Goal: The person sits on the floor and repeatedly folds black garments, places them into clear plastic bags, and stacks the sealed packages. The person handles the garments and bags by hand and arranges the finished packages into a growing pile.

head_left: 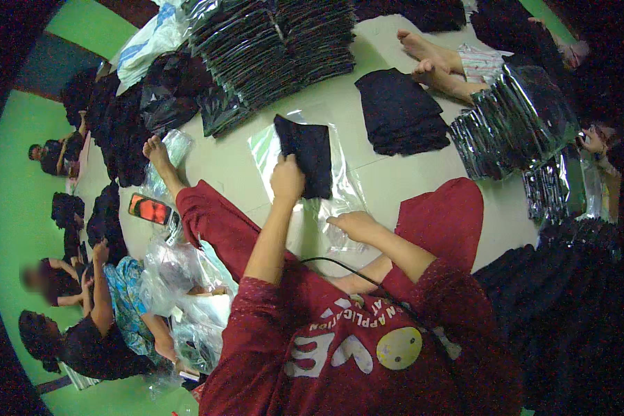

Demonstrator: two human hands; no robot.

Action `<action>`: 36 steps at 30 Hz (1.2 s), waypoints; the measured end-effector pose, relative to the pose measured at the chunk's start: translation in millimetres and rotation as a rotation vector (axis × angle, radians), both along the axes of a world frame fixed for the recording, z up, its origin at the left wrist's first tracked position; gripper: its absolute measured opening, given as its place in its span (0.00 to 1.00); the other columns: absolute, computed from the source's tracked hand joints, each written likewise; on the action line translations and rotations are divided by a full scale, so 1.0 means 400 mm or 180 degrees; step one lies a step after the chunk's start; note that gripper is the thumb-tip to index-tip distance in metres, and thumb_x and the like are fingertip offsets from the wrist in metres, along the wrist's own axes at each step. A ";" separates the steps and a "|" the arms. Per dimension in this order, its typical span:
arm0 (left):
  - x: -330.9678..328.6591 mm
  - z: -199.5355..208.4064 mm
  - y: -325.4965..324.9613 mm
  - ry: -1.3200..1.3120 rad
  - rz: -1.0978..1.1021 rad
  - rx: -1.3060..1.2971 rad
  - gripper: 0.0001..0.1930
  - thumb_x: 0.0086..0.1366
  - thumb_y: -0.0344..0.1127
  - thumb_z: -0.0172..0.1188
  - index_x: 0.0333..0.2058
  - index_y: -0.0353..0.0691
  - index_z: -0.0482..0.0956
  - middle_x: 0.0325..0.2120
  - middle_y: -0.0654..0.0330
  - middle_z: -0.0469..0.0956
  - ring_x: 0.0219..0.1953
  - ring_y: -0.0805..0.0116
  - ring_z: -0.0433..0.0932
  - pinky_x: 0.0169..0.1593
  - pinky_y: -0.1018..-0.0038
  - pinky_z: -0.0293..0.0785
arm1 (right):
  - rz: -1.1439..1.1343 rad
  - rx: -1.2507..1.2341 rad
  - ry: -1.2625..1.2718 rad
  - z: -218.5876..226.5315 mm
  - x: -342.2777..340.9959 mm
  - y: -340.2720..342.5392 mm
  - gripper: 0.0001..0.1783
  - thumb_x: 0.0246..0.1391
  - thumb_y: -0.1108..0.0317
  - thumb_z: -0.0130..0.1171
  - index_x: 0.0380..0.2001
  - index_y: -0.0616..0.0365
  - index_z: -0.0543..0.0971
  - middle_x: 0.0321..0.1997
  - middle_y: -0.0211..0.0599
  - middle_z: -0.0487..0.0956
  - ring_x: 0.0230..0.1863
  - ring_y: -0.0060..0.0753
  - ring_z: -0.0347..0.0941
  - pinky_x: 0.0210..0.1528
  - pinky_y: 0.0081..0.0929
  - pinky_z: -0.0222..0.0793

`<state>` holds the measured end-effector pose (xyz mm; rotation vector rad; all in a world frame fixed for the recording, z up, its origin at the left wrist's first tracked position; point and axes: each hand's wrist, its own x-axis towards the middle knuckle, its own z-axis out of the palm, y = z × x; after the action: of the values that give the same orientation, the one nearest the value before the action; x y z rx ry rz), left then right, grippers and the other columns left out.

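my left grip (288, 180) is curled closed on the left edge of the folded black cloth (315, 159), which lies mostly to the right of that hand, over clear plastic (345, 186) on the floor (388, 173). my right hand (354, 226), fingers bent, is at the plastic's near end; i can't tell if it pinches.

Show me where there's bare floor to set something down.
Bare floor shows between the black cloth pile and the wearer's right knee, and between the left shin and the clear bag. It's crowded left, around the plastic heap, and right, by the wrapped packs.
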<state>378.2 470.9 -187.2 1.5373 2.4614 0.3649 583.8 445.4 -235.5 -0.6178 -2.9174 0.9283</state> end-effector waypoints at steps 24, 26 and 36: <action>-0.068 0.276 -0.392 -0.3457 -0.0804 -0.0307 0.22 0.49 0.22 0.48 0.47 0.30 0.71 0.43 0.57 0.74 0.45 0.70 0.71 0.50 0.76 0.64 | -0.0594 -0.1335 0.0626 0.105 0.038 0.108 0.29 0.42 0.81 0.41 0.52 0.53 0.64 0.32 0.40 0.78 0.33 0.40 0.74 0.37 0.31 0.68; -0.010 0.296 -0.424 -0.2939 -0.1517 -0.0540 0.22 0.48 0.22 0.47 0.46 0.32 0.71 0.43 0.51 0.74 0.47 0.63 0.71 0.52 0.72 0.64 | -0.0600 -0.1628 0.0581 0.117 0.040 0.111 0.30 0.43 0.81 0.40 0.54 0.52 0.62 0.32 0.38 0.77 0.31 0.33 0.72 0.36 0.27 0.67; 0.089 0.250 -0.440 -0.3014 -0.2385 -0.1036 0.26 0.45 0.19 0.44 0.47 0.35 0.71 0.41 0.47 0.74 0.44 0.56 0.73 0.50 0.71 0.66 | -0.0509 -0.1253 0.0544 0.149 0.039 0.084 0.31 0.43 0.83 0.40 0.54 0.50 0.63 0.33 0.39 0.76 0.32 0.35 0.72 0.37 0.28 0.66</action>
<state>413.6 294.9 -87.3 1.5082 1.0886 0.3896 599.4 479.0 -175.7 -0.7306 -2.5086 1.4646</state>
